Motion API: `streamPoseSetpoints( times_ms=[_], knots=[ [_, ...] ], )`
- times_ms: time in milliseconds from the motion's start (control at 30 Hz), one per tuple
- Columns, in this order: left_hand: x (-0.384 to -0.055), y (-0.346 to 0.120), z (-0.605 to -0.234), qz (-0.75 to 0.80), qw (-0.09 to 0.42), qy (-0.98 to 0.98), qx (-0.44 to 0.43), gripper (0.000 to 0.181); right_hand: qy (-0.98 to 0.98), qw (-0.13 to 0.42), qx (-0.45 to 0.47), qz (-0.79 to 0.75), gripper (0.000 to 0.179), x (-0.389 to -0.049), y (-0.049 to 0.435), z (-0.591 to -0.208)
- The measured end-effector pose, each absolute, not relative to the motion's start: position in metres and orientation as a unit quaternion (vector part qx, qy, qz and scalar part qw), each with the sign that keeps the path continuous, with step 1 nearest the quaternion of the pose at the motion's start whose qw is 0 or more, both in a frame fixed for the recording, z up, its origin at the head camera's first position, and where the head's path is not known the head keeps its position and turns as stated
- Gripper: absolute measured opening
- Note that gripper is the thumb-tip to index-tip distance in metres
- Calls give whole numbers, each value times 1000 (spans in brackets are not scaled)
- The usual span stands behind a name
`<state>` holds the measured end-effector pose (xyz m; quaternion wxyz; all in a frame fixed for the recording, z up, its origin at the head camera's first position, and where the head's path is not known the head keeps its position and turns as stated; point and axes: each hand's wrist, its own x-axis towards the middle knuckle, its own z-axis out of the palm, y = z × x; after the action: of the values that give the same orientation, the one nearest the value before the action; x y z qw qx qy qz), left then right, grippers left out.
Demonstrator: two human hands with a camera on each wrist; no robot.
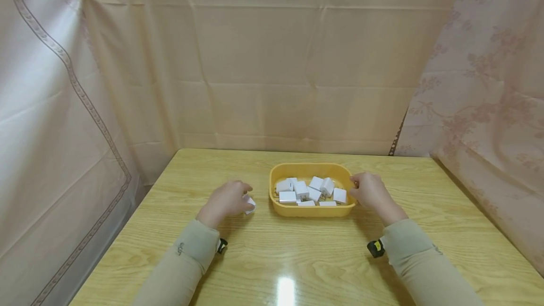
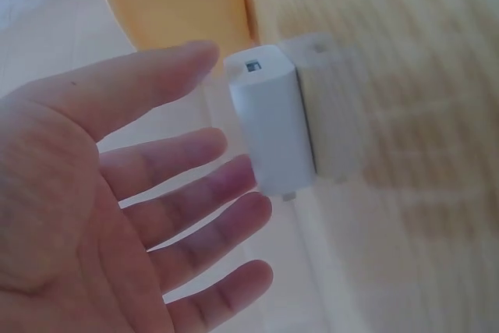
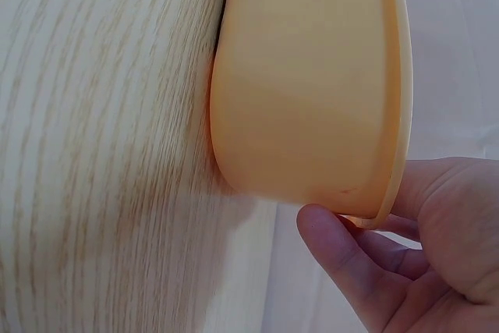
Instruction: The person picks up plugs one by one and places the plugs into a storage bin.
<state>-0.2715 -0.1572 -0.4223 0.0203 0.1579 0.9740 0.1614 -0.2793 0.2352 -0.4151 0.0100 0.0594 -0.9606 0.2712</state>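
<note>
A white USB charger (image 2: pixel 273 126) stands on the wooden table, its port facing up and its prongs hidden or barely showing in the left wrist view. My left hand (image 1: pixel 226 199) is beside it with thumb and fingers spread; fingertips reach its side, though contact is hard to judge. Right of that hand sits a yellow plastic basket (image 1: pixel 312 212) with several white chargers (image 1: pixel 301 190) lying jumbled inside, some showing metal prongs. My right hand (image 1: pixel 370 195) pinches the basket's right end at the rim, thumb outside, as the right wrist view shows. Its other fingertips are partly hidden behind the wall.
The wood-grain table (image 1: pixel 306 254) extends in front of the basket and to both sides. Behind it hangs a beige cloth (image 1: pixel 289 60), with patterned cloths at left and right. Dark wrist cameras (image 1: pixel 376 248) sit on the inner side of each sleeve.
</note>
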Motion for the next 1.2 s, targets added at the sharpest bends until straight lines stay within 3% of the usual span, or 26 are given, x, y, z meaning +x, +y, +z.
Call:
streamPoseSetpoints(
  times_ms=[1200],
  knots=[
    [-269, -155, -427, 144, 16, 974, 172, 44, -957, -5, 47, 287, 43, -279, 235, -416]
  ],
)
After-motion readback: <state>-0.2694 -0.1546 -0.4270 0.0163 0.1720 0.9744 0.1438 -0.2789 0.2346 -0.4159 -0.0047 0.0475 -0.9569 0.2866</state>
